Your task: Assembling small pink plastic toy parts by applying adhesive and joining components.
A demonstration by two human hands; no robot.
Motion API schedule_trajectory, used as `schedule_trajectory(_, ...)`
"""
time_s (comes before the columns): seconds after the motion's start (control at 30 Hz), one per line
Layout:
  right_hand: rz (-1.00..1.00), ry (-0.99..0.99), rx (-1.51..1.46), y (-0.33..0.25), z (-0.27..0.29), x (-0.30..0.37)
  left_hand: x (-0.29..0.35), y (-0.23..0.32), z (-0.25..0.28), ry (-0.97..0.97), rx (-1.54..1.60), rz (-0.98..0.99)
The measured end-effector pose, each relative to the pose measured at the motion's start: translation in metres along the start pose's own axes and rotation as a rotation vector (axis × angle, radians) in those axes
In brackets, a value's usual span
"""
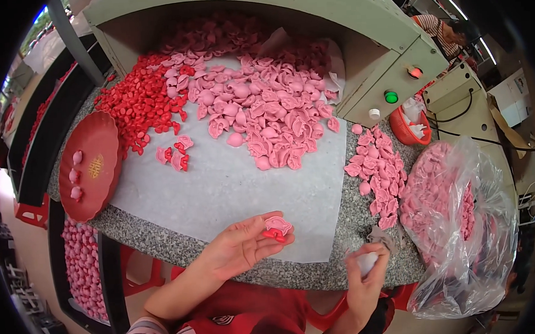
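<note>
My left hand [236,248], over the front of a white sheet [178,190], holds a small pink moulded plastic piece [278,224] with a red part [274,234] at its lower edge. My right hand [364,286] is closed around a small white squeeze bottle [367,262] at the counter's front edge. A crumpled grey rag [381,238] lies just beyond the bottle. Farther back on the sheet is a small group of pink pieces with red parts [175,155]. Behind it are a heap of small red parts [134,101] and a large heap of pink pieces [277,118].
A red oval tray [107,169] with three pink pieces stands at left. A grey metal housing [357,35] arches over the heaps. At right are loose pink pieces [379,167], a red basket [405,132] and a clear plastic bag [483,246]. A black crate [113,278] stands lower left.
</note>
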State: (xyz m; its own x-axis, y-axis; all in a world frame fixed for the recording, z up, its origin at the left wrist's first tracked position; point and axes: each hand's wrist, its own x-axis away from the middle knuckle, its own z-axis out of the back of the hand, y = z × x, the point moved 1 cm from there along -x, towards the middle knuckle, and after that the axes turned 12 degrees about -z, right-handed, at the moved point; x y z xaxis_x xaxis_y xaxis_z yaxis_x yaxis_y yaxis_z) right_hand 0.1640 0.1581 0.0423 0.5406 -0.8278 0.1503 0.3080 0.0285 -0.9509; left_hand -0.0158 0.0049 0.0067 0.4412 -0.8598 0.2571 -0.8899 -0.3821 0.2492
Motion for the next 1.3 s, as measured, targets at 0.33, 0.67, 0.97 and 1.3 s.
schedule_trajectory(0.33,0.63,0.163,0.051,-0.026,-0.06,0.029,0.005,0.0,-0.009,0.024,-0.067,-0.092)
schedule_trajectory(0.67,0.734,0.068,0.17,-0.039,-0.066,0.03,0.008,-0.001,-0.01,-0.005,-0.085,-0.101)
schedule_trajectory(0.97,0.727,0.067,0.173,-0.04,-0.07,0.027,0.008,-0.002,-0.013,-0.003,-0.115,-0.105)
schedule_trajectory(1.3,0.729,0.109,0.16,-0.045,-0.072,0.028,0.012,-0.003,-0.017,0.007,-0.113,-0.092)
